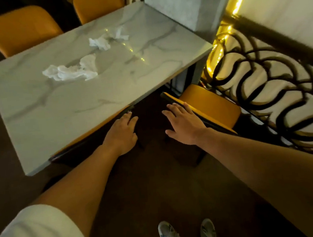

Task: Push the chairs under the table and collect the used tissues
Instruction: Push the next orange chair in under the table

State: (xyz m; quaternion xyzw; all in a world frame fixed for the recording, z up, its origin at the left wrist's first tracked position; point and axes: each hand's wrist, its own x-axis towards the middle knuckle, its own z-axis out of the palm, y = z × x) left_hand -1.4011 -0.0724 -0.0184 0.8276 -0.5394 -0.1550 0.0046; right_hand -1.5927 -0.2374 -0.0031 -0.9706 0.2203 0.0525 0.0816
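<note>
Pushing chairs under table.
Left hand (123, 131) flat on tucked chair (95, 134); right hand (183, 124) spread against chair (213, 108) back. Best pushed squarely, evenly.

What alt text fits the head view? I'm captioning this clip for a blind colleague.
A person's left hand and right hand rest with straight fingers on the backs of two yellow chairs, the left chair mostly under a marble table, the right chair beyond its corner. Crumpled tissues lie on the table; two more chairs stand opposite.
</note>
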